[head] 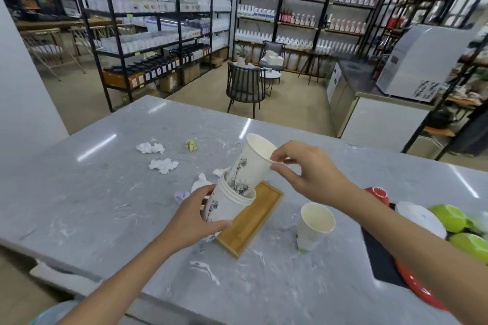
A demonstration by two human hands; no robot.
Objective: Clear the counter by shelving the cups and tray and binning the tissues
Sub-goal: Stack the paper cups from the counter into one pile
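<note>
My left hand (194, 217) grips a white paper cup (229, 206) with a dark printed pattern, held above the counter. My right hand (303, 171) pinches the rim of a second printed cup (252, 163), whose base is partly inside the first cup, tilted. A third paper cup (314, 227) stands upright on the counter to the right. A wooden tray (258, 219) lies under the held cups. Crumpled tissues lie to the left: two white ones (150, 148) (163, 165), a yellow one (191, 145), a lilac one (181, 196), and white ones (200, 182) partly hidden behind the cups.
The grey marble counter (105, 206) runs across the view. At the right edge are green bowls (449, 219), a white dish (420, 215), a red cup (379, 194) and a dark mat (380, 258). Black shelving (158, 21), chairs (245, 87) and a machine (422, 60) stand beyond.
</note>
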